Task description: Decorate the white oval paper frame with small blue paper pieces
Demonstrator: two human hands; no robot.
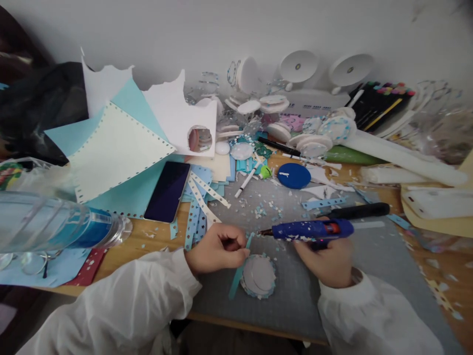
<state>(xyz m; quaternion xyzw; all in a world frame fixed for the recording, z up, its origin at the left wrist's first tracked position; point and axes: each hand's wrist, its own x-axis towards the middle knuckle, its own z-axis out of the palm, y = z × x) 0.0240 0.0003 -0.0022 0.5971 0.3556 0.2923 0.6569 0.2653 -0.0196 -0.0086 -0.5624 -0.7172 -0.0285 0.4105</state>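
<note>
Left hand (220, 250): pinching narrow teal paper strip (236, 283)
Right hand (329, 261): wrapped round blue plastic glue gun (308, 230)
Grey mat (295, 301): round whitish card disc (257, 277) beside strip
Room: pale grey wall (155, 29)

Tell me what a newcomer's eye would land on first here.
Probably the blue glue gun in the person's right grip, its nozzle pointing toward the left grip, which pinches a teal strip. Just below the nozzle, a pale disc lies on the gray mat. Next, perhaps, the big pale sheets at left, beside a dark phone.
</note>
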